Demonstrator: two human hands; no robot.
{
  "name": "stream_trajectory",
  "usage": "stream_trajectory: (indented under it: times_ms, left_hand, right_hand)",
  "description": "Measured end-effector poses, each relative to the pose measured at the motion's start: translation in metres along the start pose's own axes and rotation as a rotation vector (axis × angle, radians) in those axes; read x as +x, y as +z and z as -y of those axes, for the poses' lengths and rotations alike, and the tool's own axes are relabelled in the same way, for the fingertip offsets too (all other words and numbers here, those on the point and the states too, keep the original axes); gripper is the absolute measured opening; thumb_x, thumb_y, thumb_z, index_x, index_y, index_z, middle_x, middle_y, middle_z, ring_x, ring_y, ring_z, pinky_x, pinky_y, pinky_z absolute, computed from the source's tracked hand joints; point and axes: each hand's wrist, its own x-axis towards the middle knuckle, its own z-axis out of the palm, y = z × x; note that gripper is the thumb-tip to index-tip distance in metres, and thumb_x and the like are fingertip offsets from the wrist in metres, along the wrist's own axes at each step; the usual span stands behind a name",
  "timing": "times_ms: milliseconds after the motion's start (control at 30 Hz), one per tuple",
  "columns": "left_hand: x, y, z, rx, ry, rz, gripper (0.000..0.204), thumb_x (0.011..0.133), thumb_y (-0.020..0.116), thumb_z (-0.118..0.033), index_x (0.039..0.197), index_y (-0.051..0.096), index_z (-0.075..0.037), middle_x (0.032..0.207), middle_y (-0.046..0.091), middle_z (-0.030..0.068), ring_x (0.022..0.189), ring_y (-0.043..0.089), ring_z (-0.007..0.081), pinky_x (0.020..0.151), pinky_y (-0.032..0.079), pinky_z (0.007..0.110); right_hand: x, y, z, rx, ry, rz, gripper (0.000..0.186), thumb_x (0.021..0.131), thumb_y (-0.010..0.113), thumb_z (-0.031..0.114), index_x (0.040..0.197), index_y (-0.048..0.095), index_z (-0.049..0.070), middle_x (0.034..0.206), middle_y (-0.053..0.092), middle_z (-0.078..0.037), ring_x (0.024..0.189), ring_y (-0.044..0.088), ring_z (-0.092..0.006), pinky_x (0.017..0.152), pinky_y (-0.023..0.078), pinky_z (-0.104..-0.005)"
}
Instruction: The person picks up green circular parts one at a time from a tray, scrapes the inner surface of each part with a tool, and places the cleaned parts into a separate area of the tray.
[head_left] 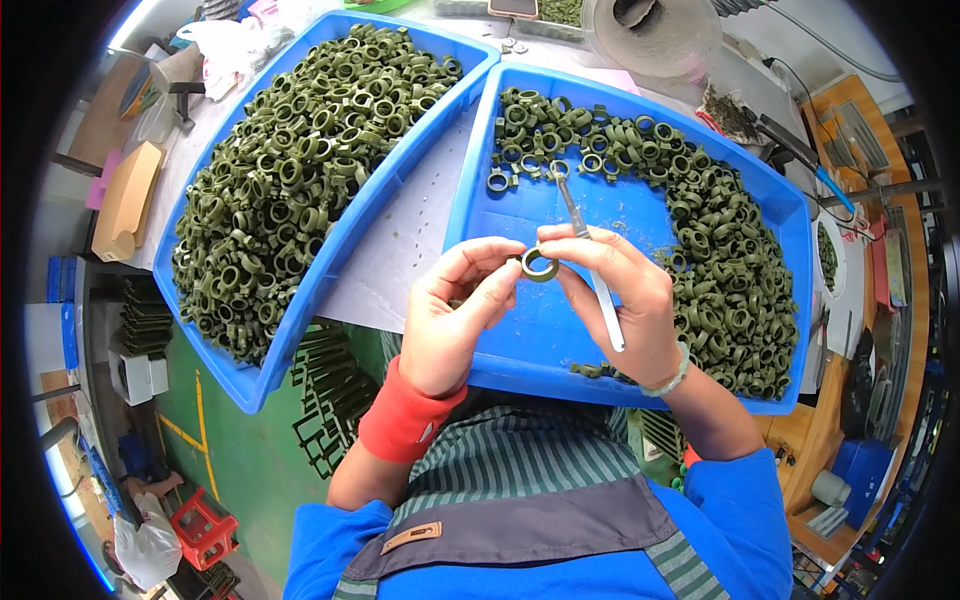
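Observation:
Between the fingertips of my left hand and my right hand is a small dark green ring, its opening turned toward me. My left thumb and forefinger pinch its left side. The fingers of my right hand touch its right side, and that hand also grips a slim metal knife-like tool whose narrow end points away from me. Both hands are above a blue tray that holds many similar green rings along its far and right sides.
A second blue tray, heaped with green rings, stands at the left on the grey table. An open cardboard box lies beyond its left side. A round grey container is at the back right. A red stool stands on the green floor.

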Motion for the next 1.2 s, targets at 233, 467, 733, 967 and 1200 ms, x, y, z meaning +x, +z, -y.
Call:
stream_trajectory:
  times_ms: [233,467,733,967,1200]
  left_hand:
    - [-0.002,0.003,-0.004,0.295,0.173,-0.061,0.022,0.092,0.068,-0.004,0.114,0.065,-0.004,0.093,0.063,-0.0030,0.076,0.055,0.0027,0.067,0.043,0.017]
    - [-0.001,-0.001,0.004,0.432,0.306,0.021,0.023,0.089,0.066,0.005,0.111,0.066,-0.001,0.094,0.062,-0.0011,0.077,0.050,0.0049,0.070,0.043,0.020]
    - [0.001,-0.004,0.003,0.536,0.378,0.017,0.022,0.088,0.066,0.006,0.109,0.067,-0.002,0.093,0.062,0.0010,0.076,0.050,0.0064,0.070,0.044,0.020]
    - [0.002,-0.025,-0.013,0.059,0.131,-0.085,0.023,0.095,0.064,-0.005,0.118,0.064,-0.003,0.096,0.067,0.0026,0.080,0.060,0.0053,0.062,0.043,0.018]
    - [-0.004,-0.029,-0.012,0.157,0.208,-0.059,0.023,0.095,0.063,-0.002,0.118,0.063,-0.002,0.111,0.067,0.0059,0.093,0.068,0.0125,0.066,0.052,0.022]
  right_hand:
    - [-0.003,0.000,0.002,0.327,0.343,-0.018,0.024,0.092,0.066,0.001,0.115,0.065,-0.001,0.102,0.071,-0.013,0.093,0.071,-0.0183,0.080,0.057,-0.0319]
    - [-0.007,0.000,0.001,0.312,0.352,0.075,0.025,0.089,0.072,0.005,0.113,0.064,0.000,0.091,0.069,-0.008,0.080,0.066,-0.0107,0.072,0.053,-0.0262]
    - [-0.007,0.000,0.001,0.352,0.402,0.117,0.017,0.093,0.068,0.007,0.107,0.063,-0.002,0.089,0.068,-0.007,0.081,0.066,-0.0109,0.072,0.053,-0.0260]
    - [0.018,0.026,-0.049,0.069,0.360,0.256,0.014,0.093,0.062,0.007,0.105,0.059,0.001,0.096,0.067,-0.014,0.091,0.067,-0.0293,0.080,0.052,-0.0353]
    - [0.043,0.066,-0.113,-0.340,-0.085,0.179,0.021,0.077,0.063,-0.005,0.094,0.055,0.004,0.092,0.063,-0.017,0.086,0.058,-0.0371,0.079,0.048,-0.0458]
